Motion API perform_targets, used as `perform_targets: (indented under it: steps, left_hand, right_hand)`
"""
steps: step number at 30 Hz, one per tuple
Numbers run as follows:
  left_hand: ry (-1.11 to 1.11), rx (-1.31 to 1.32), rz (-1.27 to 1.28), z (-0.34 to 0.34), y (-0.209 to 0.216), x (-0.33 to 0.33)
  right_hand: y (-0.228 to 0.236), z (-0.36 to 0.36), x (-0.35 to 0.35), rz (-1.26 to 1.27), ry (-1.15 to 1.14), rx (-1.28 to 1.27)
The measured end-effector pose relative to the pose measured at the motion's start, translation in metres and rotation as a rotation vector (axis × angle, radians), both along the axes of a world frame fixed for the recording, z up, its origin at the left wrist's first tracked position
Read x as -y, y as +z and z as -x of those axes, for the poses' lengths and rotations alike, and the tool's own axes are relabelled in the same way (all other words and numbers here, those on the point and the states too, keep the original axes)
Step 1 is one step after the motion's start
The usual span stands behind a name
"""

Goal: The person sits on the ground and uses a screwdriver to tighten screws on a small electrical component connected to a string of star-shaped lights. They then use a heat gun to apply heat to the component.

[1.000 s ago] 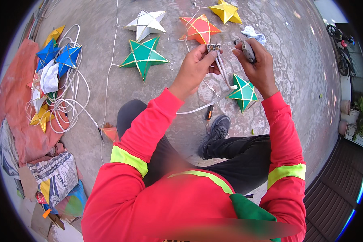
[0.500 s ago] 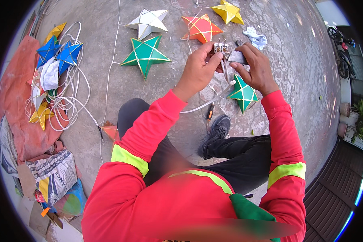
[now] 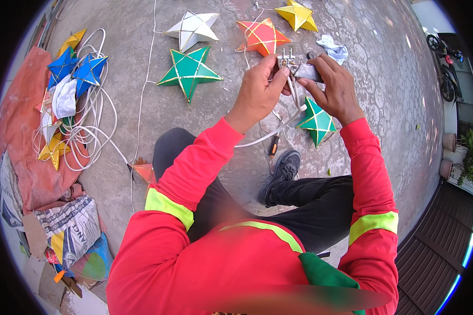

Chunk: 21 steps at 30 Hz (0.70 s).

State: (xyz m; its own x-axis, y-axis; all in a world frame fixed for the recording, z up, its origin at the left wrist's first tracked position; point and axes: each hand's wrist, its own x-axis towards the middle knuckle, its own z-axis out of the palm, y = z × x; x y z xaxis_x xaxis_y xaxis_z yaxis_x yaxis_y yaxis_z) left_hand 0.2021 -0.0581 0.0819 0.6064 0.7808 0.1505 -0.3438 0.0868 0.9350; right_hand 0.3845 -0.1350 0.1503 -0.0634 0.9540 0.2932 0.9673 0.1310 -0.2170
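Note:
My left hand (image 3: pixel 261 90) pinches an opened electric plug (image 3: pixel 286 60) between thumb and fingers. Its two prongs point away from me, and the inside parts show. A pale cord (image 3: pixel 293 93) runs from the plug toward me, then bends off to the left, low over the ground. My right hand (image 3: pixel 335 86) grips a flat grey tool (image 3: pixel 308 72), whose narrow end meets the right side of the plug. Its exact kind is hard to make out. Just below that hand lies a green star lantern (image 3: pixel 317 122).
An orange-handled screwdriver (image 3: pixel 274 146) lies by my shoe (image 3: pixel 286 167). Beyond my hands are red (image 3: pixel 263 37), yellow (image 3: pixel 297 16), white (image 3: pixel 192 29) and green (image 3: pixel 189 71) star lanterns, plus a cloth (image 3: pixel 332 49). Coiled white wire (image 3: pixel 97 118) and more stars sit at left.
The plug has shifted slightly left and tilted a little in my left hand. My right hand keeps the grey tool against it. The rest stays as before.

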Motion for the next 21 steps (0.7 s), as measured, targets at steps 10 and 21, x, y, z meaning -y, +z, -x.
perform_targets:
  steps: [10, 21]
  left_hand:
    - [-0.112, 0.059, 0.206, 0.0, -0.001, -0.001]
    - [-0.138, 0.005, 0.356, -0.002, -0.001, -0.001]
  right_hand:
    - [-0.011, -0.004, 0.006, 0.179, 0.012, -0.39]
    - [0.002, 0.005, -0.003, -0.011, 0.042, -0.16]
